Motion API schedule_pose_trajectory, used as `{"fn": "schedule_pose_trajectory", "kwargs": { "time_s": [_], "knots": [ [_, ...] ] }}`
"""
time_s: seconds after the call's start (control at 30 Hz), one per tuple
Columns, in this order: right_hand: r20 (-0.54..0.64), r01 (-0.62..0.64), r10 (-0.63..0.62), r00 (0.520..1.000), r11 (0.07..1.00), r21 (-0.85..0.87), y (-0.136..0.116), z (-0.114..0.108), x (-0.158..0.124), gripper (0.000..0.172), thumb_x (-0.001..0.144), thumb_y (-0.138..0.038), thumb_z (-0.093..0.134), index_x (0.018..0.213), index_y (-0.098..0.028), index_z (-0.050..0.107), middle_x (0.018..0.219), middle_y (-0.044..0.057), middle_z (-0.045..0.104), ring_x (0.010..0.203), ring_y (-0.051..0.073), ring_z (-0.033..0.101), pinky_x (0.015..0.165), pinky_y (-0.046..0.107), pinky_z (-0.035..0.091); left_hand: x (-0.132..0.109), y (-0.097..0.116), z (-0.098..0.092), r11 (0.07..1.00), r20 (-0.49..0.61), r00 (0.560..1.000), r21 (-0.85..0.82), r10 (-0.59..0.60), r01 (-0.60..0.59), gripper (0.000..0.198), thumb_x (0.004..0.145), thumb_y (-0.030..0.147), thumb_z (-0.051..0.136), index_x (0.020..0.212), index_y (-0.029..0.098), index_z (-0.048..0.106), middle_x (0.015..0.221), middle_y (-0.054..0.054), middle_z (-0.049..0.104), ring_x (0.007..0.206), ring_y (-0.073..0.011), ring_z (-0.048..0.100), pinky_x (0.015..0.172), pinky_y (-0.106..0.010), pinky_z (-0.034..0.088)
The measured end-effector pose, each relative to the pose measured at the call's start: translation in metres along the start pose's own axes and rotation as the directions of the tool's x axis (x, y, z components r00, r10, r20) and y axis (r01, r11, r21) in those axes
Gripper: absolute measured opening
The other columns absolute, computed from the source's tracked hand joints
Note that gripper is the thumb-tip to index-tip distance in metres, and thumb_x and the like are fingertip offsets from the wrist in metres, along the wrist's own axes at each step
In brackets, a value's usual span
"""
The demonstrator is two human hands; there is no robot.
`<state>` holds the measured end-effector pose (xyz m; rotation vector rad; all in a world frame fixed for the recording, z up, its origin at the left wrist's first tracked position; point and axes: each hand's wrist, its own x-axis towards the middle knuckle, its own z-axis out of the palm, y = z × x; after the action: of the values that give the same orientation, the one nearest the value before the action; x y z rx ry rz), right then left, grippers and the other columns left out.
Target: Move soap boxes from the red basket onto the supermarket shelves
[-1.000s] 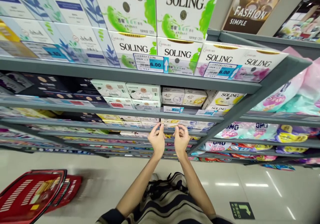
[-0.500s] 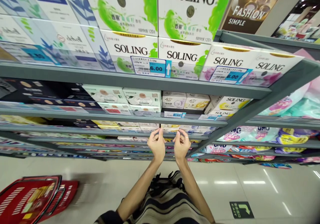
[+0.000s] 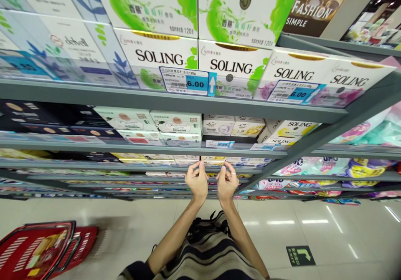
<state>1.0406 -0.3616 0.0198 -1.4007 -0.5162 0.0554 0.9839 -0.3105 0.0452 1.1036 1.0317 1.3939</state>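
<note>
I stand before grey store shelves (image 3: pixel 175 100) stacked with soap boxes. My left hand (image 3: pixel 196 180) and my right hand (image 3: pixel 227 181) are raised side by side in front of a lower shelf edge, palms facing each other. On both hands the fingers curl loosely inward and nothing shows in them. A ring sits on my right hand. Just above the hands lie small white and yellow boxes (image 3: pixel 216 160). White and green SOLING boxes (image 3: pixel 163 59) fill the top shelf, with a blue 6.00 price tag (image 3: pixel 196 83) on its edge.
A red shopping basket (image 3: pixel 40 248) stands on the glossy floor at lower left. Bags of detergent (image 3: pixel 313 167) fill the shelves to the right. A green exit arrow sticker (image 3: pixel 300 256) is on the floor at lower right.
My hands have stayed close together and their fingers have curled in a little more. The view has tilted slightly upward, so the shelves sit lower in the picture.
</note>
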Motion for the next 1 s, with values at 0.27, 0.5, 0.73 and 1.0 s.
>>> {"fn": "schedule_pose_trajectory", "kwargs": {
  "time_s": [0.27,0.5,0.73,1.0],
  "knots": [
    [0.043,-0.037,0.038,0.998,0.999,-0.011,-0.003,-0.002,-0.006,0.044,0.099,-0.044,0.057,0.13,-0.014,0.062,0.05,-0.007,0.059,0.043,0.01,0.053,0.05,0.022,0.047,-0.003,0.0,-0.001,1.0,0.013,1.0,-0.005,-0.016,0.017,0.034,0.089,0.049,0.069,0.099,0.017,0.067,0.042,0.008,0.055,0.037,-0.0081,0.047,0.046,-0.018,0.043],
    [0.063,-0.058,0.059,0.996,0.998,-0.013,-0.004,-0.003,-0.007,0.048,0.099,-0.044,0.056,0.135,-0.012,0.06,0.05,-0.008,0.058,0.043,0.01,0.051,0.048,0.021,0.045,-0.006,0.002,-0.001,1.0,0.017,1.0,-0.012,-0.021,0.022,0.037,0.088,0.049,0.069,0.104,0.016,0.069,0.042,0.008,0.054,0.037,-0.0078,0.045,0.045,-0.018,0.041],
    [0.073,-0.078,0.077,0.994,0.997,0.016,-0.004,-0.002,-0.006,0.048,0.099,-0.044,0.056,0.135,-0.012,0.059,0.047,-0.009,0.056,0.04,0.009,0.048,0.047,0.021,0.045,-0.006,0.0,0.0,1.0,0.015,1.0,-0.001,-0.006,0.006,0.034,0.09,0.048,0.068,0.102,0.016,0.068,0.043,0.009,0.054,0.037,-0.0081,0.046,0.046,-0.019,0.042],
    [0.065,-0.026,0.027,0.998,0.999,-0.019,-0.003,-0.002,-0.014,0.044,0.099,-0.043,0.056,0.131,-0.013,0.06,0.053,-0.006,0.062,0.046,0.011,0.057,0.052,0.023,0.05,-0.011,0.0,-0.005,1.0,0.04,0.999,0.013,0.019,-0.02,0.033,0.089,0.048,0.068,0.101,0.016,0.069,0.043,0.008,0.055,0.038,-0.0083,0.047,0.045,-0.019,0.041]
  ]
}}
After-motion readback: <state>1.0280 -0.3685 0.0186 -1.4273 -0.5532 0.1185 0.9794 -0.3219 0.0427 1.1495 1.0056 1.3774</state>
